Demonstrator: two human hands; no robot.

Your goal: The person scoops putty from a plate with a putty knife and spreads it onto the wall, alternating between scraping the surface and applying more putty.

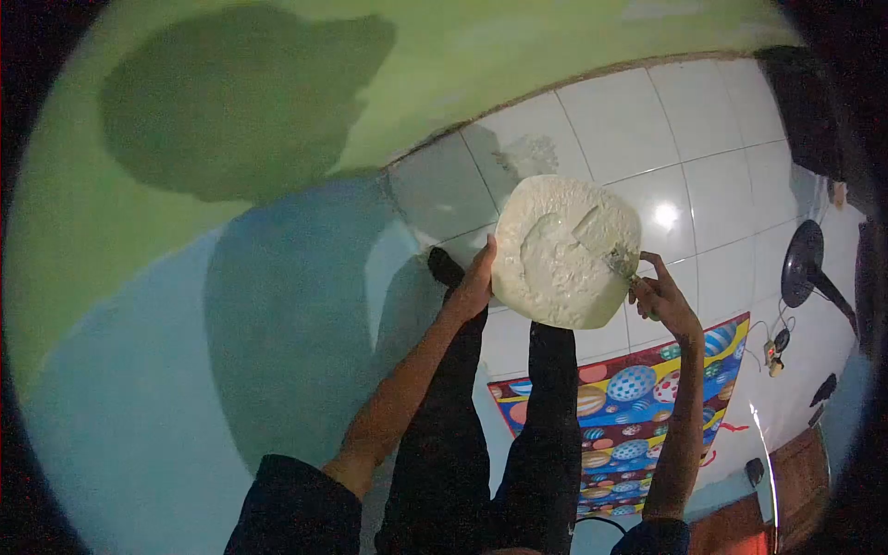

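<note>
Wall, blue below and green above, fills the left side, with a broad shadow over it. Next comes the left hand, gripping the left edge of a pale, paste-covered slab; its fingers underneath are hidden. The slab is held up between the two hands, over the tiled floor. It is roundish, with no clear long axis, and shows a curved ridge and a short straight groove. At its right edge, the right hand closes round a scraper, which slants up and left from the fingers, blade against the paste. The right hand is thus nearer the worked edge. Below lies a patterned mat; farther right, a black fan.
</note>
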